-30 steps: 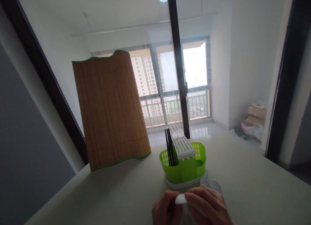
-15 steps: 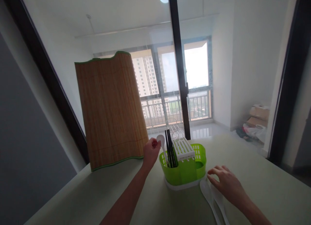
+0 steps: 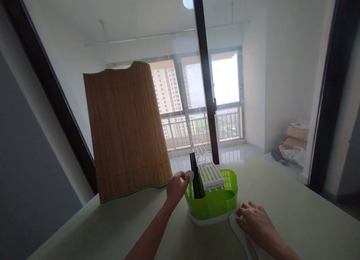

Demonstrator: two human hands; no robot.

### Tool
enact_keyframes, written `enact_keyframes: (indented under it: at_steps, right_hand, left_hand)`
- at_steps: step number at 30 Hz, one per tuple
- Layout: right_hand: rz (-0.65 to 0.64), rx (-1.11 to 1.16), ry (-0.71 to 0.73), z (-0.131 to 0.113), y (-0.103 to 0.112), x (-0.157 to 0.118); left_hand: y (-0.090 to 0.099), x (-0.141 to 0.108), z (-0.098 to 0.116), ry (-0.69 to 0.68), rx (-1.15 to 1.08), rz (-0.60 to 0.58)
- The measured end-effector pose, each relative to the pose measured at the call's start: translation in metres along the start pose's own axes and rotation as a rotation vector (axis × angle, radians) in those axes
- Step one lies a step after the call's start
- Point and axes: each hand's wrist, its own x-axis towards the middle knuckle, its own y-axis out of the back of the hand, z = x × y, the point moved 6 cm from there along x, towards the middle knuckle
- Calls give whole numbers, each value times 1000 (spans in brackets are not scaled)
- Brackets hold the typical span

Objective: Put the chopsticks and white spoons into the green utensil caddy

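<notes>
My left hand (image 3: 176,189) pinches a small white spoon (image 3: 190,174) near its bowl. The spoon's handle points down into the left compartment of a green cutlery basket (image 3: 209,209), beside black chopsticks (image 3: 197,180) standing there. A white slotted holder (image 3: 211,176) with hooks along its front sits over the basket's middle. To the right of the basket, my right hand (image 3: 258,223) hovers low with curved fingers and thumb apart, over two larger white spoons (image 3: 238,230) lying on the table. It partly covers the second one; whether it touches them is unclear.
A bamboo mat (image 3: 128,136), edged in green, stands on the pale table (image 3: 281,194) at left. Behind the table are a dark-framed glass door (image 3: 207,84) and a room with windows. Cardboard and bags (image 3: 294,144) lie on the floor at right.
My left hand has lowered the small spoon further into the basket, next to the chopsticks. My right hand has shifted slightly left and down over the larger spoons. The view has tilted slightly.
</notes>
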Motion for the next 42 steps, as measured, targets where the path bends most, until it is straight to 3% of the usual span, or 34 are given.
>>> enact_keyframes:
  at_steps: [7,10,15,18,20,24,27,30,34,42]
  right_hand:
    - [23,-56,-14,-9,-4,0]
    - [80,-39,-12,-14,-2,-1]
    - [197,17,-51,-17,8,1]
    - [275,134,-25,-20,16,1]
    - [333,272,66,-27,24,-1]
    - [578,474,296,-48,51,-19]
    - [698,488,439,-65,66,-34]
    - [723,441,573,-81,72,-44]
    - [728,411,657,-90,71,-50]
    - [702,458,647,-92,73,-48]
  left_hand:
    - [6,-4,1,0,5,-26]
    - [15,-14,0,-5,-56,71]
    - [27,-55,-2,9,-335,304]
    - [24,-81,7,-8,-451,287]
    - [23,-93,19,-46,-490,236]
    - [31,-111,45,-182,-510,196]
    - [41,-124,68,-411,-474,188]
    - [45,-138,89,-679,-400,123]
    - [45,-151,107,-886,-247,107]
    - [39,-161,118,-996,47,173]
